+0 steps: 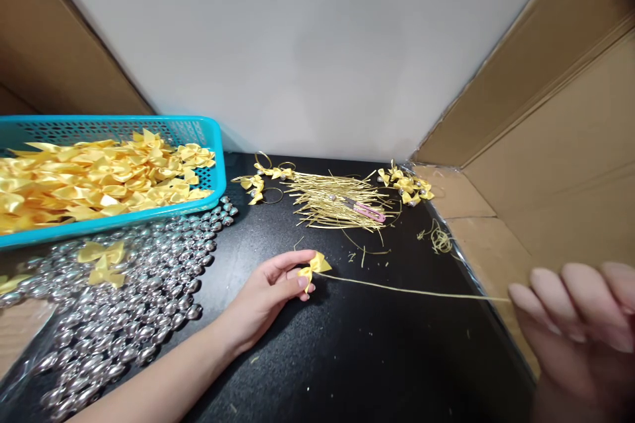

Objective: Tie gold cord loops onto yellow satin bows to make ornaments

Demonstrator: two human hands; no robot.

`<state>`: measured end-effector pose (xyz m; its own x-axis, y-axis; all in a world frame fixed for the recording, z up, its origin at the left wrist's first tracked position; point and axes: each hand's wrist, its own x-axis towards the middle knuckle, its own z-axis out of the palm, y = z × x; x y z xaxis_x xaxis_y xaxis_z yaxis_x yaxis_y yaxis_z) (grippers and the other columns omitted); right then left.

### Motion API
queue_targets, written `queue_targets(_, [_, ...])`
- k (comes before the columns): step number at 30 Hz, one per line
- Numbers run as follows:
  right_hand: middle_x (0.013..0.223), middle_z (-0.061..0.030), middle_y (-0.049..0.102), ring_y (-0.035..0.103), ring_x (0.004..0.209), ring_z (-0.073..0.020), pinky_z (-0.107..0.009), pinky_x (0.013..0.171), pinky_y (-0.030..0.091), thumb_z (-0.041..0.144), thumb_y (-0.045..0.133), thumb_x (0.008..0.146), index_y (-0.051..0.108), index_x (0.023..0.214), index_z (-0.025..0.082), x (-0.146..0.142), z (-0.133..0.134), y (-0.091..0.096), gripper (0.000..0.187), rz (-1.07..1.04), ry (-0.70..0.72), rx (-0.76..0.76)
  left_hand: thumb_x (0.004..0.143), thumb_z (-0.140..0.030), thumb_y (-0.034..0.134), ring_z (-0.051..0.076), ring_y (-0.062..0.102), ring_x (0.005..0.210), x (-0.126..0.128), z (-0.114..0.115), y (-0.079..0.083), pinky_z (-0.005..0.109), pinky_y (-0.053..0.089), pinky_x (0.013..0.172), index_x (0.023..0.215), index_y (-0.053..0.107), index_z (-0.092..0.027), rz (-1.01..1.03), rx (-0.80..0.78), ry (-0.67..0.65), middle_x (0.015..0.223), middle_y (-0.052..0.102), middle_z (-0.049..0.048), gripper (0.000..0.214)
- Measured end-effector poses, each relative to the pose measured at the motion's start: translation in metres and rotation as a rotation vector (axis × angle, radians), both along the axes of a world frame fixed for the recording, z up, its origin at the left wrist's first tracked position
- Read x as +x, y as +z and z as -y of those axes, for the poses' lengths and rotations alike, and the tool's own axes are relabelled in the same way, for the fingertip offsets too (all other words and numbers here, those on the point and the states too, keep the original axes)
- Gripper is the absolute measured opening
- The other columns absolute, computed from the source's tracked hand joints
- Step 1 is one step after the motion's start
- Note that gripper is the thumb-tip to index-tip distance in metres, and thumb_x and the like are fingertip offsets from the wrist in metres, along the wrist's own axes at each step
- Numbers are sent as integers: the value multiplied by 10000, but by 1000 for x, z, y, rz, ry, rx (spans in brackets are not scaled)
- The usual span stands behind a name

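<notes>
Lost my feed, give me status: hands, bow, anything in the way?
Left hand pinching yellow bow. Right hand pulling gold cord taut from bow. Path between hands bare; scissors lying behind.

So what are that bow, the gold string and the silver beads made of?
The bow in the left hand looks like yellow satin ribbon: smooth, with a soft sheen. The string running to the right hand seems a thin metallic gold cord or wire; it is too fine to tell. The beads look like silver-coated plastic or metal, with mirror-like highlights.
</notes>
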<state>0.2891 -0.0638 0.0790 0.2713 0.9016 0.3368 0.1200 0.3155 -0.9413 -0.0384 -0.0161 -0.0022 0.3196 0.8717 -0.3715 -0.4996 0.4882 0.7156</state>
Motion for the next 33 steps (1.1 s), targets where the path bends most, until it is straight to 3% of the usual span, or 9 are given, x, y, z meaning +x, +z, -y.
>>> queue_targets(3, [434, 44, 261, 291, 373, -119, -321, 340, 237, 397, 662, 840, 572, 680, 289, -24, -12, 3, 213, -160, 243, 19, 611, -209, 886, 99, 588, 626, 0, 0, 0, 216, 467, 602, 957, 773, -169, 3, 9, -1, 780, 731, 24, 366])
queue_targets(7, [617, -13, 537, 538, 606, -175, -338, 564, 464, 391, 597, 900, 611, 783, 280, -50, -21, -15, 162, -33, 346, -36, 644, -201, 867, 103, 590, 648, -1, 0, -2, 228, 462, 634, 976, 771, -172, 1, -8, -12, 817, 731, 30, 346])
queue_targets(10, [786, -31, 613, 592, 780, -185, -337, 702, 490, 306, 527, 951, 611, 840, 260, -68, -21, -30, 147, 121, 443, -144, 656, -214, 864, 97, 590, 651, -1, 1, -5, 228, 461, 665, 978, 773, -178, 40, -21, -49, 794, 732, 25, 336])
queue_targets(13, [841, -28, 634, 611, 793, -167, -307, 728, 488, 238, 507, 951, 605, 845, 235, -84, -19, -41, 145, 269, 527, -218, 653, -213, 866, 92, 591, 640, 0, 2, -6, 220, 465, 683, 957, 779, -168, 83, -46, -80, 742, 731, 20, 319])
queue_targets(16, [834, -20, 640, 610, 787, -160, -301, 738, 482, 169, 506, 930, 589, 833, 220, -95, -19, -51, 137, 417, 517, -228, 631, -170, 872, 80, 604, 622, 1, 1, -6, 191, 480, 675, 937, 787, -153, 124, -108, -89, 723, 735, 18, 318])
queue_targets(23, [815, -19, 648, 555, 796, -190, -354, 746, 419, 91, 579, 855, 587, 824, 211, -103, -19, -73, 124, 864, 429, -46, 586, -93, 885, 57, 630, 621, -1, 0, -4, 121, 500, 642, 1025, 767, -139, 184, -242, -95, 739, 742, 24, 457])
queue_targets(28, [804, -15, 652, 559, 790, -189, -363, 752, 407, 100, 588, 852, 606, 821, 215, -106, -19, -75, 121, 909, 403, -15, 613, -127, 882, 66, 623, 641, -1, 2, -4, 142, 492, 662, 1041, 766, -155, 147, -218, -131, 769, 743, 29, 444])
queue_targets(33, [813, -15, 661, 581, 775, -188, -369, 745, 420, 140, 629, 839, 617, 860, 231, -113, -17, -70, 93, 745, 280, 85, 684, -247, 853, 92, 588, 675, 4, 6, -5, 180, 461, 643, 1036, 770, -190, 49, -50, -186, 824, 737, 32, 366])
